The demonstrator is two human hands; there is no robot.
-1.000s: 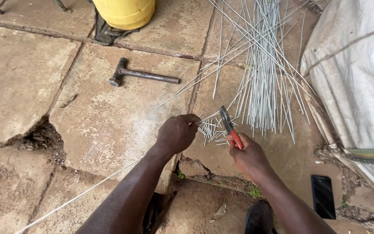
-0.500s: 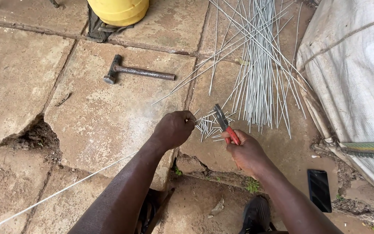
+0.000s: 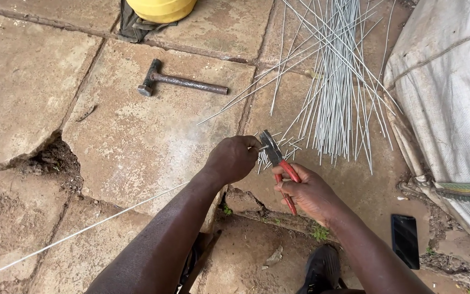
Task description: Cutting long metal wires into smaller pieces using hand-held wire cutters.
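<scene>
**Two hands, one pair of pliers, one wire at the cutting point**

We see two bare hands working low over cracked stone paving. The left hand is closed into a fist around one long thin grey steel wire, which trails from the fist toward the lower left edge of the view, lying across the paving. The right hand is wrapped tightly around the two handles of one pair of red-handled steel pliers; the plier head points up and left and meets the left fist at the fingertips. We cannot tell whether the plier head is fully closed on the wire, as the fist hides the contact.

Just beneath the plier head lies a small pile of short cut wire pieces; they are too many and too small to count. Behind it, a loose bundle of long straight grey wire rods fans across the paving, also beyond counting.

We count one rusty steel hammer lying flat, well apart from the hands; one yellow plastic container at the top edge; one white woven sack on the right; one black phone lying flat near it; and one black shoe at the bottom.
</scene>
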